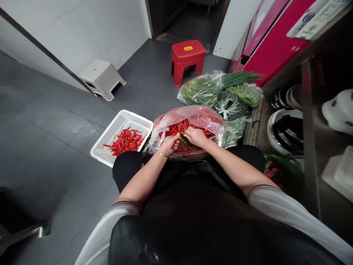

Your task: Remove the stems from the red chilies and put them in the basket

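Note:
A clear plastic bag [217,129] full of red chili peppers [176,127], some with green stems, lies open in front of my knees. Over its opening my left hand [169,144] is closed, with red chilies showing between its curled fingers. Close beside it, my right hand [195,136] pinches at a chili between the two hands; the fingertips are small and partly hidden. To the left, a white perforated plastic basket [108,137] stands on the floor. A heap of red chilies [127,141] lies in it, mostly towards its near right part.
Bagged green vegetables [200,88] and a bunch of long green stalks [239,78] lie beyond the bag. A red stool [188,55] and a white stool [100,78] stand farther off. Along the right runs a metal shelf [310,121] with containers, near a pink cabinet [278,40].

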Available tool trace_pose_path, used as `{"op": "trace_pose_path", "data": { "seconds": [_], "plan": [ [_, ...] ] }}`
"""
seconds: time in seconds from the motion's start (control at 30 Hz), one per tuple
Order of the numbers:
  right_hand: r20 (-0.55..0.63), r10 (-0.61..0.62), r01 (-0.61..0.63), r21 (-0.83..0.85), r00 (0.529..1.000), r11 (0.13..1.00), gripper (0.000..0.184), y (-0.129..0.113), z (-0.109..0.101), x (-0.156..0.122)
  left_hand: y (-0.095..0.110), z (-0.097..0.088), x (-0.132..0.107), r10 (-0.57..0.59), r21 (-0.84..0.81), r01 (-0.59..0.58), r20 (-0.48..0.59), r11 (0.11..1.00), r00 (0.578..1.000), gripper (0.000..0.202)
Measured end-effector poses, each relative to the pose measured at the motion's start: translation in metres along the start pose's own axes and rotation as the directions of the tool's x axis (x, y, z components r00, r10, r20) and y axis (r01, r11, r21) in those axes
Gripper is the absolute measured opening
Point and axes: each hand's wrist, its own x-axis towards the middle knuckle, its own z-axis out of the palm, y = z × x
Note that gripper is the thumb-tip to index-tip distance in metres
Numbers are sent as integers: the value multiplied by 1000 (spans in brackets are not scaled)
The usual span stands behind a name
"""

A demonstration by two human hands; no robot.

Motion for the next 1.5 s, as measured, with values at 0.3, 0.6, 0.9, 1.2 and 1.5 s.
{"op": "trace_pose_path", "data": {
  "seconds": [0.3,0.6,0.9,1.2,1.5],
  "plan": [
    [421,-108,-183,593,900,784,20,4,1,-8,-5,8,-13,526,621,-583,303,523,795,19],
    [144,203,-244,383,968,891,30,-9,-12,15,4,4,-17,560,364,-492,-106,791,822,20],
    [-29,18,-17,33,999,999,29,12,-16,27,21,-7,-10,208,-35,-209,-39,977,977,15],
    [-225,117,-11,423,967,906,15,-10,-10,-1,4,12,-13,148,391,-203,166,898,975,27],
    [221,230,-319,685,948,655,20,-37,-15,15,3,-10,-13,530,721,-573,333,390,780,17]
  ]
}}
